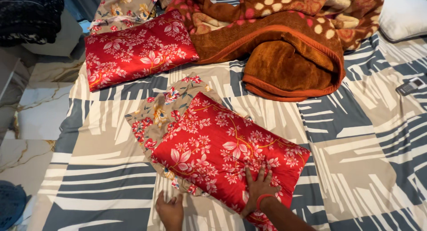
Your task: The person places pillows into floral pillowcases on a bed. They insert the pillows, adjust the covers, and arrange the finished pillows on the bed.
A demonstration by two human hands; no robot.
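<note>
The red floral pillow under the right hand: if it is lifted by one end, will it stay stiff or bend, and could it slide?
The red floral pillow looks plump and soft, so it would probably sag when lifted by one end. Its cover looks shiny, so it may slide easily on the bedsheet. The right hand presses flat on it; it seems light for its size.

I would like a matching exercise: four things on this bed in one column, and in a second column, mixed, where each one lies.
Things:
1. near red floral pillow
2. far red floral pillow
3. brown blanket
4. small handset

Places:
A. bunched at the far middle of the bed
B. under the right hand
C. at the right edge
D. far left, near the bed's edge

The left hand rests on the bedsheet.

Pairs: 1-B, 2-D, 3-A, 4-C
</note>
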